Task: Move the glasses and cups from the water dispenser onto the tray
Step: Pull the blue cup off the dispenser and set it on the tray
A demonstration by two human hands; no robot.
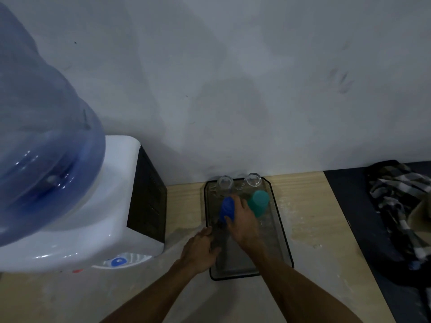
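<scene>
Blue and green plastic cups sit on the tray: the right hand (242,220) wraps its fingers around the blue cup (226,209) to stand it next to the green cup (258,202), just in front of the two clear glasses (225,183) by the wall. The left hand (200,251) rests on the tray (285,250) edge, fingers curled loosely, likely so the tray does not slide. The top of the water dispenser (98,220) looks bare, so the job seems almost done.

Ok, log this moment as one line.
right hand: gripping blue cup over tray | left hand: on tray edge | green cup, two glasses: on tray
</scene>
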